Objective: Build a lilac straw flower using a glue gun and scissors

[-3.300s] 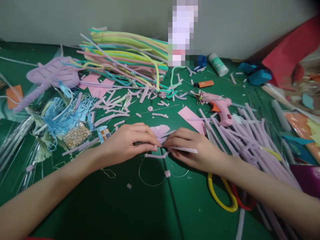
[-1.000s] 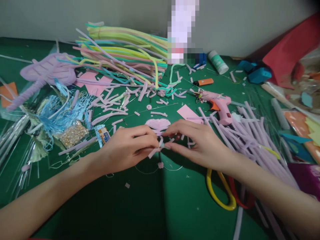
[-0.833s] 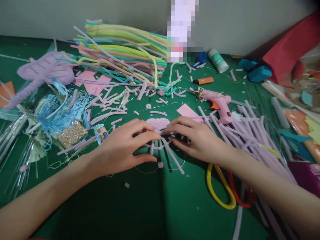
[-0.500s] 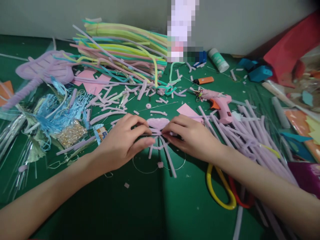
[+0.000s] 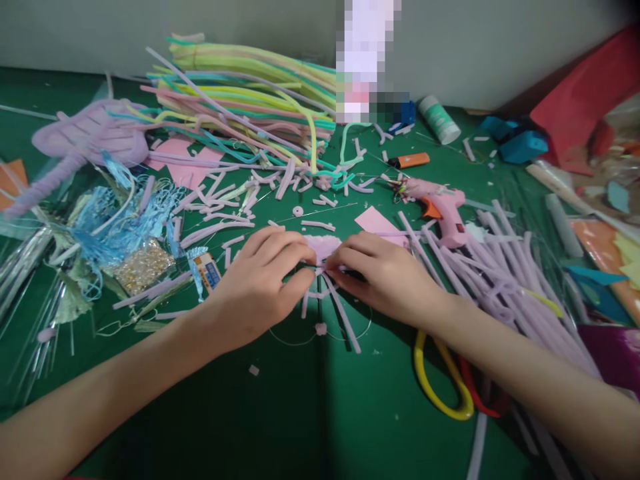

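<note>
Between my two hands lies a small lilac pipe-cleaner craft piece (image 5: 323,247), fuzzy at its far end, with thin lilac strips fanning out towards me. My left hand (image 5: 273,277) pinches its left side, thumb and fingertips together. From the right, my right hand (image 5: 383,270) pinches the same piece near its middle. Fingers hide most of the centre. Below it, a thin clear line loops over the table and a small pink bead (image 5: 321,329) sits on it.
A pink glue gun (image 5: 445,207) and loose lilac pipe cleaners (image 5: 505,280) lie right, with yellow-handled scissors (image 5: 443,393) near my right forearm. Coloured pipe cleaners (image 5: 240,93) are piled at the back. Blue tassels (image 5: 133,220) and a bag of gold beads (image 5: 145,267) lie left.
My left hand has shifted slightly right, and its thumb has closed in against the fingers at the craft piece. My right hand stays almost in place.
</note>
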A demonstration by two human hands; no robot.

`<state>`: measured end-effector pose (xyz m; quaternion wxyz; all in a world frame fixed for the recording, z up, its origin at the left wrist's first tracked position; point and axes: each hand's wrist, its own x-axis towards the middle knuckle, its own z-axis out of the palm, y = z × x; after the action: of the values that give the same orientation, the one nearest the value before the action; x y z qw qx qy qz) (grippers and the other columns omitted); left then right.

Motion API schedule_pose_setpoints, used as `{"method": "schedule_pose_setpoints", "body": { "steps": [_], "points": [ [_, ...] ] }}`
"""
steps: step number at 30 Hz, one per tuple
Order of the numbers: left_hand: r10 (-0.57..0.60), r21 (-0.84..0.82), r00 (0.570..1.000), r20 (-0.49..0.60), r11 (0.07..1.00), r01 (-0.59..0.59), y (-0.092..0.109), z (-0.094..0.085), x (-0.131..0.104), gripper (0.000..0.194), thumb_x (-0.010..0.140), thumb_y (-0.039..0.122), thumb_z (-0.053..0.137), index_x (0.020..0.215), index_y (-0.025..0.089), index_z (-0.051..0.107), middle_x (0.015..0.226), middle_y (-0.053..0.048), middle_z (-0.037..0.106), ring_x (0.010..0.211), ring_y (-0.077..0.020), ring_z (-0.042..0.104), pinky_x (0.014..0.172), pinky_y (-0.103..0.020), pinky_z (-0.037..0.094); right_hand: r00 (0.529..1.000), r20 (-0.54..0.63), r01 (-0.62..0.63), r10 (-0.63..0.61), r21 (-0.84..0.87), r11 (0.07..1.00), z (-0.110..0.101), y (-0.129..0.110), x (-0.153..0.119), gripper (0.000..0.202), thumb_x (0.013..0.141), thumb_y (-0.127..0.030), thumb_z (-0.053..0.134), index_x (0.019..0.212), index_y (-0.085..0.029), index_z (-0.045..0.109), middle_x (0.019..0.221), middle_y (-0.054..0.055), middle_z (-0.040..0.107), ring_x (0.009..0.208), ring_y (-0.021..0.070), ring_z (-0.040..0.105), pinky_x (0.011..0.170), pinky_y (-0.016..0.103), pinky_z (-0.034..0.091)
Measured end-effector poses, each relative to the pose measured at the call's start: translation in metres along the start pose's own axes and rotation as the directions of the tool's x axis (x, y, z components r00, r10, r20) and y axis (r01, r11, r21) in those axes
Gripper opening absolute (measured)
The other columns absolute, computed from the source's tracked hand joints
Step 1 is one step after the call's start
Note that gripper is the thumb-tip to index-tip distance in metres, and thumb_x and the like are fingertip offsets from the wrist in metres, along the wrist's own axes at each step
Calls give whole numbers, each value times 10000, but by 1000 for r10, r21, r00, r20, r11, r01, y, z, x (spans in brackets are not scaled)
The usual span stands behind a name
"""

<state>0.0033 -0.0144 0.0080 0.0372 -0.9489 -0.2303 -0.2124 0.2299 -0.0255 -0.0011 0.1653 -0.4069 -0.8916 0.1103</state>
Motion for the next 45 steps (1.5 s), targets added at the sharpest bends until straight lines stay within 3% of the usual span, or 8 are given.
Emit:
{"method": "schedule_pose_setpoints", "body": {
  "steps": [7, 12, 19, 24, 32, 38, 41, 45],
  "points": [
    [-215, -264, 961, 174, 930, 256, -19, 2, 6, 124, 943, 199, 514, 878, 168, 615, 1159, -133, 687, 1105, -274, 614, 959, -447, 458, 996, -87, 5, -9, -47, 999, 4, -2, 1, 141, 954, -190, 510, 947, -171, 649, 846, 81, 672, 786, 209, 594, 683, 321, 493],
    [-242, -367, 924, 296, 864, 344, -26, 3, 13, 98, 912, 206, 512, 842, 176, 575, 1197, -139, 689, 1137, -272, 616, 942, -415, 471, 988, -152, 5, -17, -78, 997, -1, -2, 7, 202, 920, -240, 572, 1065, -130, 661, 1091, 168, 650, 1000, 274, 572, 857, 409, 496],
    [-207, -396, 938, 278, 865, 309, -28, 5, 16, 102, 911, 196, 524, 847, 154, 591, 1102, -132, 704, 1071, -261, 643, 904, -385, 486, 994, -109, 24, -21, 23, 999, 3, 3, 14, 191, 888, -196, 602, 1020, -81, 679, 1016, 165, 693, 995, 284, 596, 866, 414, 515],
    [-126, -355, 950, 287, 907, 228, -31, -10, 0, 203, 938, 165, 504, 1082, 196, 644, 1388, -136, 526, 1277, -297, 484, 1038, -477, 397, 988, -110, 114, -110, 30, 993, -12, 1, 0, 215, 914, -162, 575, 1098, -135, 683, 1062, 144, 671, 1007, 264, 572, 872, 419, 502],
    [79, -290, 985, 151, 957, -32, -13, -14, -7, 145, 926, 121, 563, 921, 178, 696, 940, -78, 622, 875, -223, 521, 773, -371, 413, 980, -53, 195, -191, 100, 976, -12, -7, -20, 163, 925, -152, 572, 978, -189, 722, 961, 115, 656, 920, 222, 605, 759, 348, 527],
    [21, -396, 977, 214, 916, 67, -14, -8, -7, 231, 944, 66, 496, 1067, 173, 660, 1049, -94, 638, 973, -223, 540, 820, -353, 432, 995, -103, 46, -11, 334, 941, -6, -9, -8, 90, 934, -158, 579, 969, -184, 657, 960, 63, 728, 947, 169, 668, 841, 272, 530],
    [-23, -377, 974, 225, 920, 109, -17, -10, -12, 371, 921, -12, 414, 1122, 189, 653, 1086, -100, 634, 1004, -230, 545, 839, -371, 436, 993, -98, -21, 59, 352, 936, -7, -11, -5, 90, 926, -149, 582, 962, -192, 653, 933, 39, 745, 887, 151, 690, 801, 248, 526],
    [-40, -325, 979, 200, 940, 105, -20, -13, -14, 319, 938, 40, 449, 1090, 190, 685, 1083, -105, 654, 1004, -242, 568, 845, -381, 453, 978, -107, -122, 179, 404, 907, -9, -14, -4, 85, 933, -169, 569, 944, -195, 648, 885, 16, 750, 771, 124, 697, 701, 212, 513]
  ]
}}
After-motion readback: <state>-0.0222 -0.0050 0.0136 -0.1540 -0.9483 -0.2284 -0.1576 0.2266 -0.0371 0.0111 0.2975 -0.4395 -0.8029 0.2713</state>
